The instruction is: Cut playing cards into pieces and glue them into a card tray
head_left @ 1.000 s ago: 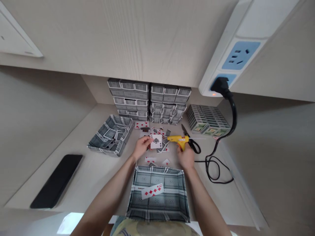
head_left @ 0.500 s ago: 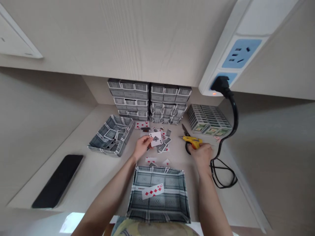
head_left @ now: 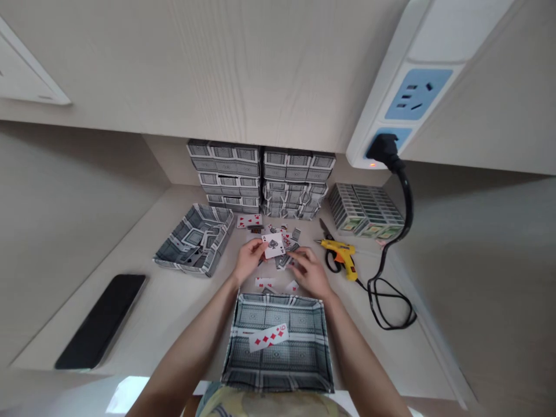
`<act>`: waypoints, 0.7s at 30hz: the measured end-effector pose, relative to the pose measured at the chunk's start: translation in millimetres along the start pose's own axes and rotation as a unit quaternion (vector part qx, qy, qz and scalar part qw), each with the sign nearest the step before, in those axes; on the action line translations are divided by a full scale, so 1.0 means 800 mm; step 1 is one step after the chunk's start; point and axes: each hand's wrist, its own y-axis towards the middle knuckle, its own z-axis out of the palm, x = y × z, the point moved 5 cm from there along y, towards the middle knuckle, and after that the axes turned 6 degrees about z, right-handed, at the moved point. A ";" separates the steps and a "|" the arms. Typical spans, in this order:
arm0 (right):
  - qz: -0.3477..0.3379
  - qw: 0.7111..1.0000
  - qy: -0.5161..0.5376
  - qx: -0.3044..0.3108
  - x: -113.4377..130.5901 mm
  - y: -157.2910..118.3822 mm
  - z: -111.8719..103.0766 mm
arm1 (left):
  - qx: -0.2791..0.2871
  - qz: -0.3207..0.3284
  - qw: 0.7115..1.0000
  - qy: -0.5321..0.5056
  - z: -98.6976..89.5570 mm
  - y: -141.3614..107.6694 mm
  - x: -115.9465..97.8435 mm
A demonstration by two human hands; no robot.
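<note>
My left hand (head_left: 249,259) pinches an ace of spades playing card (head_left: 273,245) by its left edge, face up above loose cut cards. My right hand (head_left: 311,272) is at the card's lower right corner, thumb and fingers apart; whether a fingertip touches the card I cannot tell. Under and around the hands lie small card pieces (head_left: 296,234) on the table. In front of me stands a box made of playing cards (head_left: 299,368), with a strip showing red diamonds (head_left: 269,337) in it. The yellow glue gun (head_left: 341,251) lies to the right of my right hand.
Stacked card boxes (head_left: 229,168) stand at the back. A card tray (head_left: 167,255) with pieces and a black phone (head_left: 102,321) are on the left. Scissors (head_left: 333,262), decks (head_left: 365,208) and a power cord (head_left: 408,208) from a power strip (head_left: 419,95) are on the right.
My right hand has let go of the glue gun, which now lies on the table, and has moved left to the ace of spades card. My left hand still holds the card.
</note>
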 end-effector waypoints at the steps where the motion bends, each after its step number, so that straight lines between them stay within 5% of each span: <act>1: -0.014 1.000 -0.004 0.021 0.006 0.001 0.008 | -0.001 0.001 1.000 0.002 0.000 0.000 0.000; 7: -0.041 0.997 -0.020 0.064 0.008 0.003 0.024 | -0.004 0.006 1.000 0.004 0.000 -0.001 -0.001; 18: 0.053 0.989 0.112 -0.084 -0.019 0.000 0.004 | 0.014 -0.004 1.000 -0.015 0.003 0.002 0.002; 21: 0.083 0.985 0.130 -0.079 -0.019 -0.001 0.000 | 0.016 -0.022 0.999 -0.026 0.004 0.002 0.004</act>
